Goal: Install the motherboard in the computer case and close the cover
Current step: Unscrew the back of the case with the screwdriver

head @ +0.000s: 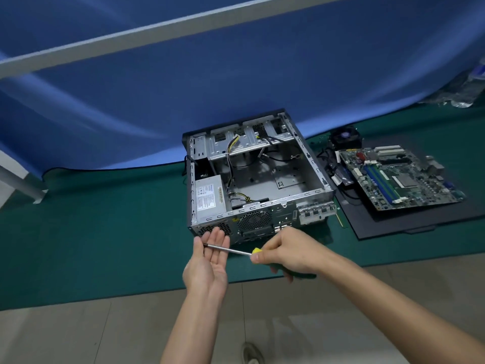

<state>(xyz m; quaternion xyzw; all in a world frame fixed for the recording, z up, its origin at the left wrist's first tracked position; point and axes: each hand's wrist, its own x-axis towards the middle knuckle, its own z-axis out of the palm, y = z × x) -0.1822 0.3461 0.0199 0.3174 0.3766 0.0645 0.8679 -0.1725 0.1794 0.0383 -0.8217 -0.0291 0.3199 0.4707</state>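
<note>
Right grip (286,254) holds screwdriver (236,251); case (258,177) seemingly boardless.

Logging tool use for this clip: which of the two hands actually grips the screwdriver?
The right hand does: its fingers curl round the screwdriver handle. The left hand lies open, palm up, with only the shaft's tip resting across its fingers.

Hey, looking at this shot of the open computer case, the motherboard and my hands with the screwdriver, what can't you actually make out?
All in the head view:
- Screwdriver handle: mostly wrapped by the right hand.
- Screwdriver tip type: too small, against the open left hand.
- Power supply label text: too small.
- Dark panel under the motherboard: partly covered.
- Items at the far right: blurred, cut by the edge.
</note>
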